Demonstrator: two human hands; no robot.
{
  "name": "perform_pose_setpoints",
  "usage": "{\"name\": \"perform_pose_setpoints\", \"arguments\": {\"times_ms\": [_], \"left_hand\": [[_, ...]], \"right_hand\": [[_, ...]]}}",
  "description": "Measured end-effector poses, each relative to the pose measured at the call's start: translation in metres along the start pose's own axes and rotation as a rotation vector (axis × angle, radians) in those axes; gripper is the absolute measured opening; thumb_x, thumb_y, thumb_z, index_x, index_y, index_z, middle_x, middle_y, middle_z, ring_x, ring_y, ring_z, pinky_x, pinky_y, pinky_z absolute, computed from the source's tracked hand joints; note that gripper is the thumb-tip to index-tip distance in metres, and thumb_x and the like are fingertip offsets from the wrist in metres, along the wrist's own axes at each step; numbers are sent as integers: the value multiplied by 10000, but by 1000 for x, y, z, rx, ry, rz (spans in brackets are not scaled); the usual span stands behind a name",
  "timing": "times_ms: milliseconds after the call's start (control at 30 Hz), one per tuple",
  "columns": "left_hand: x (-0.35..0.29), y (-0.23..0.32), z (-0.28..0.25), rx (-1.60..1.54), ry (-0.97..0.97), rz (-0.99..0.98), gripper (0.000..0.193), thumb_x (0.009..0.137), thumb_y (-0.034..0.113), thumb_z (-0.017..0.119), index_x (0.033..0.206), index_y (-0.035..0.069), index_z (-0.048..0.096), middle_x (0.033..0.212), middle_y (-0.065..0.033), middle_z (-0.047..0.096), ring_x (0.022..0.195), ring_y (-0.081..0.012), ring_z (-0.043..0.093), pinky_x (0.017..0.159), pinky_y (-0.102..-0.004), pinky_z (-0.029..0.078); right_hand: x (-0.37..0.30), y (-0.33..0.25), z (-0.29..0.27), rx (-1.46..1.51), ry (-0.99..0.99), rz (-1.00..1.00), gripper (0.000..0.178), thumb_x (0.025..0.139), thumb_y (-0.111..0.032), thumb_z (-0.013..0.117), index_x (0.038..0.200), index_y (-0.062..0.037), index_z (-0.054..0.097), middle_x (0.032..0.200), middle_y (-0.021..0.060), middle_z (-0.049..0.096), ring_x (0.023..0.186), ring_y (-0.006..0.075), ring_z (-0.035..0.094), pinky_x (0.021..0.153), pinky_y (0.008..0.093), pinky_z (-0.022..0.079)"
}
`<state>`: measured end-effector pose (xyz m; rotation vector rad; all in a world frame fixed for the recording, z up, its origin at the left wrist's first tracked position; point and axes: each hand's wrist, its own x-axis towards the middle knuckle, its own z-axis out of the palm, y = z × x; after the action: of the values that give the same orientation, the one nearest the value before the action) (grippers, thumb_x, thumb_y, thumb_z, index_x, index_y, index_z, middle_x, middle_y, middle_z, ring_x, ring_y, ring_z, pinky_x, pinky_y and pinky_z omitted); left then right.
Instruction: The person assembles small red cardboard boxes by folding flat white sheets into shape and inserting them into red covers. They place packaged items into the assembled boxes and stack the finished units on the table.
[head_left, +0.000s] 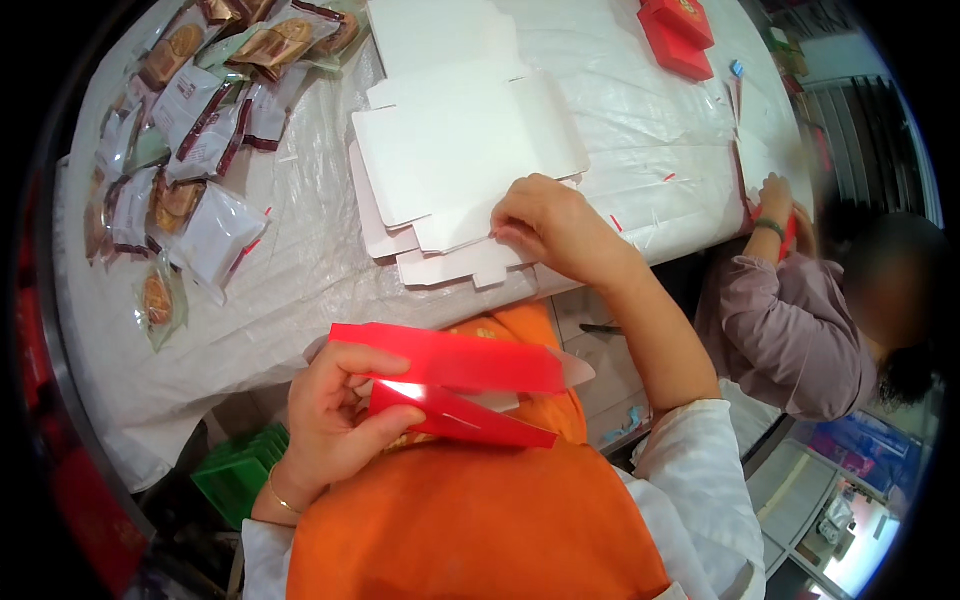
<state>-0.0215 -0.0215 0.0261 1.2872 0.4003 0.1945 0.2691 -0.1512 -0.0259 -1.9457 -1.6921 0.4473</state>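
Note:
My left hand [345, 410] is closed around a red cardboard box [480, 370] that is partly folded, held over my orange apron [480, 510]. The box's two long red panels stand apart at the right, and a pale flap sticks out at its right end. My right hand [550, 225] has its fingers curled and pressed together at the near right edge of a stack of flat white box blanks [460, 150] on the table. Whether the fingertips pinch the top blank or something small is hidden.
Several wrapped pastries [200, 110] lie at the table's left. Finished-looking red boxes [675, 35] stand at the far right. Small red strips [616, 223] are scattered on the plastic-covered table [630, 130]. A co-worker [800, 300] sits at right. A green crate [240, 470] is below the table.

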Motion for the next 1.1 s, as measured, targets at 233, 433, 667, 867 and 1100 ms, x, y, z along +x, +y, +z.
{"name": "perform_pose_setpoints", "arguments": {"times_ms": [233,433,667,867,1100], "left_hand": [[5,-13,1,26,-35,32,401,791,-56,774,1121,-3,553,1073,-99,627,956,-137,655,807,-260,537],[2,-9,7,-116,-10,-55,366,812,-60,752,1113,-6,552,1069,-101,641,977,-127,645,816,-265,529],[1,-11,11,-183,36,15,395,855,-76,689,1186,-6,485,1151,-122,619,1044,-146,626,898,-284,516],[2,-12,19,-213,120,42,409,877,-109,613,1236,3,454,1192,-133,597,1081,-152,605,940,-294,504],[-7,-20,23,-88,192,142,449,863,-66,637,1287,6,510,1169,-96,619,1088,-150,598,968,-295,483]], "right_hand": [[38,-8,-17,84,-368,303,122,802,-64,678,823,-21,566,730,131,603,678,282,568,659,365,469],[28,-17,-2,-43,-127,292,122,843,-91,685,910,-28,604,884,110,618,772,254,594,693,361,487],[-9,-92,-38,490,-229,185,381,910,-222,655,1217,-5,594,1064,175,663,899,297,656,798,368,529],[-8,-107,-30,429,-339,73,414,924,-161,622,1305,-13,552,1095,130,666,858,182,627,766,311,511],[-1,-105,-23,531,-299,231,280,924,-103,568,1182,-4,614,987,137,673,776,183,631,716,299,513]]}}
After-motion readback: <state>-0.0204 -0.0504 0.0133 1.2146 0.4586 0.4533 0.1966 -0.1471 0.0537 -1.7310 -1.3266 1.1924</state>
